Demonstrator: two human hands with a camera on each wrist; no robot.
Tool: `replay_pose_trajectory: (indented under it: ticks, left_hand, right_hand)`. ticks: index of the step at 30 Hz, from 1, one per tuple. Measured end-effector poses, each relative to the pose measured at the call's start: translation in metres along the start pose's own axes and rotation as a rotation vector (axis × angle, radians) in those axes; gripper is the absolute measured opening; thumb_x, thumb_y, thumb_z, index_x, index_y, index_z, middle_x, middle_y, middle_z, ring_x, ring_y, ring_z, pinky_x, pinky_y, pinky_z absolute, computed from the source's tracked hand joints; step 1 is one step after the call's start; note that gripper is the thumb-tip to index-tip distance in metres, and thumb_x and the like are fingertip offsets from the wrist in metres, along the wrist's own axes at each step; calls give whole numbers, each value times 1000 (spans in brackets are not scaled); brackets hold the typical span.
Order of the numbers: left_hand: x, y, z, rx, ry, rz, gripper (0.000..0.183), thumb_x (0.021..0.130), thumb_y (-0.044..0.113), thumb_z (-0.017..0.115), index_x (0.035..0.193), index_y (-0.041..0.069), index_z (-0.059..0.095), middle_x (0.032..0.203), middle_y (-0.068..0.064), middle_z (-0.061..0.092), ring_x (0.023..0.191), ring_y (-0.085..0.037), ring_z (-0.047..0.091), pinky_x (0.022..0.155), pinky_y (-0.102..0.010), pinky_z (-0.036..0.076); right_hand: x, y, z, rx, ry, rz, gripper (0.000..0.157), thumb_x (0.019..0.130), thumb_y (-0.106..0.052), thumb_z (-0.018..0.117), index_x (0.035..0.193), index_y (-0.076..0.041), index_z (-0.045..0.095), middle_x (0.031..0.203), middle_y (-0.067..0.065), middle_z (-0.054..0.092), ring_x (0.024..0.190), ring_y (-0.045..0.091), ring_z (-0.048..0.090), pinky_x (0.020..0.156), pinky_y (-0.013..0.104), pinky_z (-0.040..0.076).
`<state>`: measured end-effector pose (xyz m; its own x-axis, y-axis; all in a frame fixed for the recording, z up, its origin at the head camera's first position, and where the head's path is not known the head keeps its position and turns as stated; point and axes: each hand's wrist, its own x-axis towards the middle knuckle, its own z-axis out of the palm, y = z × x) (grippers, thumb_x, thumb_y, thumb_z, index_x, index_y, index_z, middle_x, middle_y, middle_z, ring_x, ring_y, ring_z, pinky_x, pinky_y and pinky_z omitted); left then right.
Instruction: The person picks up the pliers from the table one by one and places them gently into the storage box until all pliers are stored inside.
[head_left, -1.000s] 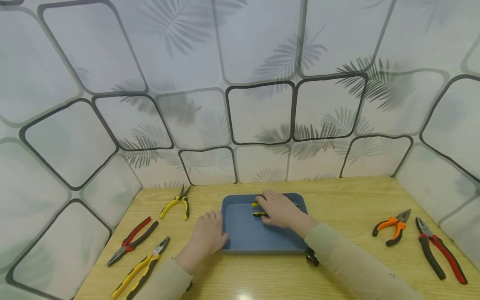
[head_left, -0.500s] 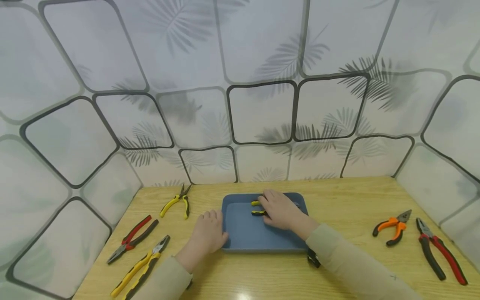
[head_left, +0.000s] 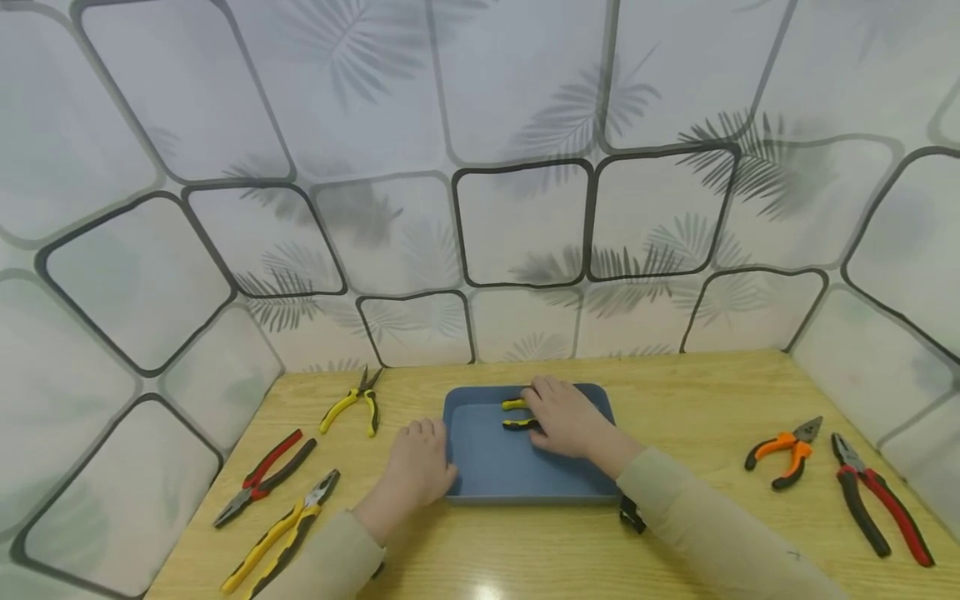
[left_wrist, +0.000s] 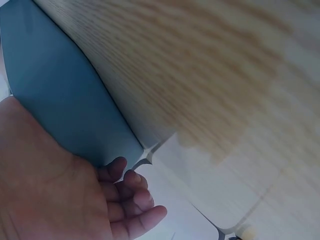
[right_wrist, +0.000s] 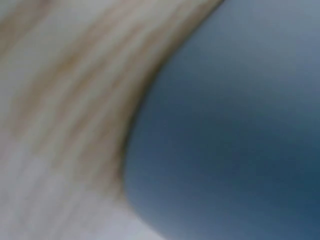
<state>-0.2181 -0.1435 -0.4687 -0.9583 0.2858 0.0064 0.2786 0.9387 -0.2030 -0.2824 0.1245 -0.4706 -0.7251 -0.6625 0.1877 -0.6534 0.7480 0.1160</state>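
Observation:
A blue tray (head_left: 480,467) stands on the wooden table. My left hand (head_left: 418,462) holds its left wall, thumb at the rim. In the left wrist view the fingers (left_wrist: 132,205) bend loosely outside the blue wall, and the thumb is hidden. Over the back right of the tray, my right hand (head_left: 566,421) grips a pair of pliers (head_left: 517,425) from above. Two yellow-and-black handles stick out to the left, while the hand covers the pliers' head. The right wrist view shows only the tray's blurred wall (right_wrist: 225,140) and the table beside it.
To the left lie yellow needle-nose pliers (head_left: 371,402), red-and-black pliers (head_left: 258,483) and larger yellow-and-black pliers (head_left: 292,525). Orange-and-black pliers (head_left: 787,450) and red-and-black pliers (head_left: 870,483) lie at the right. Patterned walls (head_left: 525,225) border the table.
My right hand has shifted slightly to the right, and a little more of the pliers' handles shows. The left hand and the tray look the same.

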Motion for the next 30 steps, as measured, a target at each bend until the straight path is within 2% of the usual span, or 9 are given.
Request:
replay_pose_trajectory:
  ticks: [6,12,21,30]
  left_hand:
    - [0,-1,0,58,36,0,56,94,52,67,114,0,58,100,-15,63,95,-29,64,90,-43,57]
    - [0,-1,-2,66,46,3,54,93,50,68,111,1,58,96,-14,61,93,-28,63,88,-42,56]
    - [1,0,-4,68,30,13,55,94,51,67,113,0,59,98,-14,63,94,-28,64,89,-42,57]
    - [0,1,0,64,6,3,59,94,53,67,116,-1,59,99,-15,64,96,-28,65,91,-42,58]
  right_hand:
    - [-1,3,-3,-1,14,7,50,97,-38,73,132,-6,58,119,12,55,99,26,52,87,47,52]
    - [-4,6,-4,11,-11,28,52,98,-41,70,136,-7,57,120,12,54,103,27,52,92,48,51]
    - [-11,10,-12,3,14,33,56,98,-40,70,139,-4,56,127,15,56,111,31,56,95,52,51]
    - [-18,18,-10,-12,18,37,58,97,-42,68,138,-4,56,127,15,56,115,32,57,96,50,53]
